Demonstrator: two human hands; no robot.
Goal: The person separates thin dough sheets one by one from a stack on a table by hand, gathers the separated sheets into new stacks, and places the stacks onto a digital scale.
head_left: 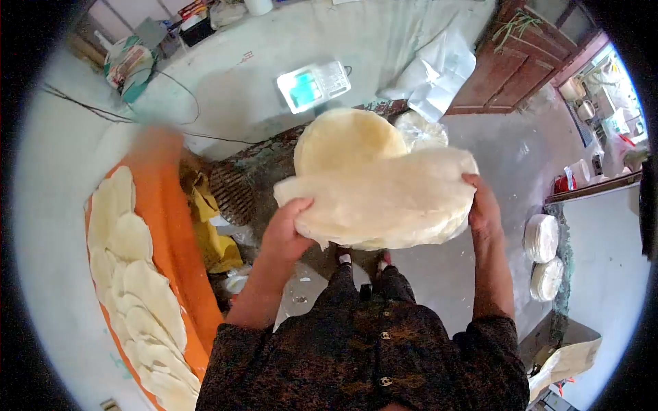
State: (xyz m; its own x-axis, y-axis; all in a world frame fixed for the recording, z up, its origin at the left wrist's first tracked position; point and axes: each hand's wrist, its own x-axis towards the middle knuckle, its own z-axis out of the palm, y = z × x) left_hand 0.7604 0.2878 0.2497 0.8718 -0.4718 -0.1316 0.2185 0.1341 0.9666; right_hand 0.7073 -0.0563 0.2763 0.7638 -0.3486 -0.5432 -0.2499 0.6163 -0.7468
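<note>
A thick stack of thin, pale round flatbreads (384, 202) is held in front of my body, its far edge bent and folded over. My left hand (286, 229) grips the stack at its left edge, thumb on top. On the opposite side my right hand (482, 205) is closed round the right edge. The fingers beneath the stack are hidden. Just beyond is another pile of round flatbreads (349, 137), partly covered by the held stack. A scale (313, 87) with a lit green display stands behind that pile.
Overlapping flatbreads (133, 294) lie on an orange cloth (161, 219) at the left. A clear plastic bag (421, 130) sits beside the far pile, below white plastic bags (439, 72). Wrapped round stacks (541, 238) are at the right wall. A wooden door (514, 61) stands at the back.
</note>
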